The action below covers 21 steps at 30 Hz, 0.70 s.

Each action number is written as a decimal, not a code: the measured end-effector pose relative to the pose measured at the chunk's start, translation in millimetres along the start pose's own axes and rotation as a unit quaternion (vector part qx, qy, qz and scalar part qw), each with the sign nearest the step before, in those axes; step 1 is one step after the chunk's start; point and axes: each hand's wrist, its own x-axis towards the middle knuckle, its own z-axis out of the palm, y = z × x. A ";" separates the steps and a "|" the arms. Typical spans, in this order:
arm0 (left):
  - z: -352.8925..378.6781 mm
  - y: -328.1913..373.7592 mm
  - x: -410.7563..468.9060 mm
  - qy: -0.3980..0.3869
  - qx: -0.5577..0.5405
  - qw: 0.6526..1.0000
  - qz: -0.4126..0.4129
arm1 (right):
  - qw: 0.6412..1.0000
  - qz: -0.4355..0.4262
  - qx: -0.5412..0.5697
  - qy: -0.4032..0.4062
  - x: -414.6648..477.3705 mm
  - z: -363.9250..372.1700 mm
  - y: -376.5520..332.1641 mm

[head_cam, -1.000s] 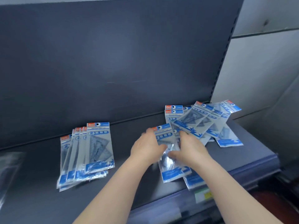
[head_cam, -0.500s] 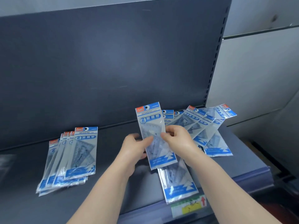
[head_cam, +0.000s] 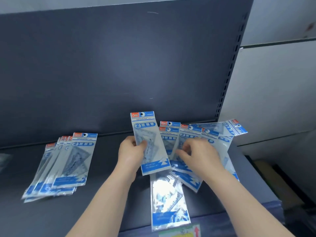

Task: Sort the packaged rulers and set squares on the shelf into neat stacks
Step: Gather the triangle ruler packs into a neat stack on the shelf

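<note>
My left hand grips one clear packet with a blue-and-red header marked GEOMETRIC, held upright above the dark shelf. My right hand reaches with curled fingers onto the loose fan of similar packets on the right; whether it grips one I cannot tell. One packet lies flat near the shelf's front edge, below both hands. A rough stack of several packets lies on the shelf's left side.
The shelf's dark back panel rises just behind the packets. A slotted upright marks the shelf's right end, with a pale wall beyond. A price label sits on the front rail.
My right hand has let go of the lifted packet and moved right onto the loose fan. My left hand alone now holds the packet, a little higher.
</note>
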 end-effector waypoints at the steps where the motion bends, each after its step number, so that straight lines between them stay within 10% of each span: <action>1: 2.7 -0.4 -0.6 0.001 0.005 1.000 0.003 | 0.999 0.024 -0.040 0.013 -0.9 -0.2 3.6; 10: 16.9 1.4 -7.2 -0.005 0.030 1.000 0.008 | 0.970 0.124 0.137 -0.158 21.1 -5.1 26.6; 21: -8.6 4.9 3.3 -0.016 0.050 0.999 0.013 | 0.983 0.144 0.046 -0.102 25.3 -12.2 1.1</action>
